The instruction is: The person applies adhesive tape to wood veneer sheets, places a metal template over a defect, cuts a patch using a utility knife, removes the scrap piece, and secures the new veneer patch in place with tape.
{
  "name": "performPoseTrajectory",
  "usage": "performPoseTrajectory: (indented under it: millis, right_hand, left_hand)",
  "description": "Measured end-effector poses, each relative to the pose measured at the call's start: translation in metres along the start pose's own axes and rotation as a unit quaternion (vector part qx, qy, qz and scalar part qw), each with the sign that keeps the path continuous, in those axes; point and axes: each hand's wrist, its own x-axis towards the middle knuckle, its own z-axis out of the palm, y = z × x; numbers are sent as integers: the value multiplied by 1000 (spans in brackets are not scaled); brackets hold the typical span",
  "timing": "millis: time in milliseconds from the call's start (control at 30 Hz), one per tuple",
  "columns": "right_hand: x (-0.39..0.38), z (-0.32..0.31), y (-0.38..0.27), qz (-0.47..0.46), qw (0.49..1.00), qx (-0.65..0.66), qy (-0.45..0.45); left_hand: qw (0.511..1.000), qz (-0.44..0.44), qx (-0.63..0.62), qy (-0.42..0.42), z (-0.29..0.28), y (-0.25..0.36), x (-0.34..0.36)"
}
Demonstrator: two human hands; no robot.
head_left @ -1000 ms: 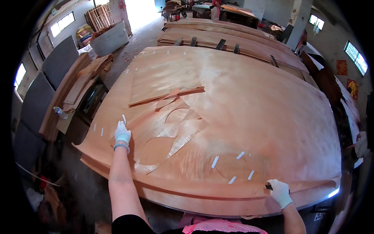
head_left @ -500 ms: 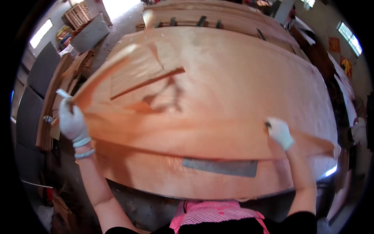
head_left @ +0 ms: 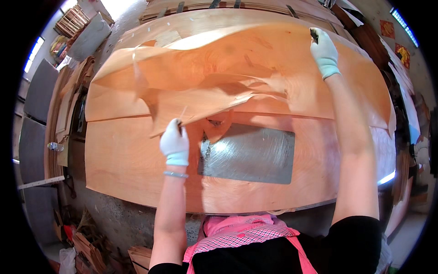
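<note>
A thin, orange-brown wood veneer sheet (head_left: pixel 219 59) lies loosely over the pale board (head_left: pixel 123 155), its far edge lifted and rippled. My left hand (head_left: pixel 174 142), in a white glove with a pale blue cuff, is closed on a torn, raised strip of veneer (head_left: pixel 191 107) near the middle. Farther off on the right, my gloved right hand (head_left: pixel 325 51) is closed around a small dark object (head_left: pixel 314 34) at the sheet's far edge; its kind is hard to make out. Between my arms, a grey metal plate (head_left: pixel 255 155) rests on the board.
Behind the board lie more stacked wooden sheets (head_left: pixel 205 5) with dark strips across them. At the left stand dark grey panels (head_left: pixel 39 96) and upright boards (head_left: pixel 61 118). Wood scraps (head_left: pixel 89 251) are on the floor at the lower left.
My left hand has come from the far left inward to the middle, my right hand has moved away toward the far edge. The veneer has shifted away, uncovering more of the metal plate.
</note>
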Motion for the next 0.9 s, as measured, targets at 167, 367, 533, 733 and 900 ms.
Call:
performPoseTrajectory:
  millis: [167, 367, 533, 733, 900]
  right_hand:
    - [-68, 25, -30, -61, 978, 128, 153]
    - [-219, 4, -94, -46, 906, 241, -345]
    - [-265, 73, -145, 419, 578, 513, -476]
    - [-276, 112, -174, 492, 536, 536, -429]
    - [-271, 53, -76, 395, 619, 434, -522]
  left_hand:
    - [988, -121, 15, -99, 56, 15, -1]
    - [981, -165, -74, -70, 61, 24, 21]
    - [964, -187, -189, 6, 54, 16, 56]
    - [965, -120, -230, 49, 46, 39, 56]
    - [820, -275, -499, -48, -6, 46, 11]
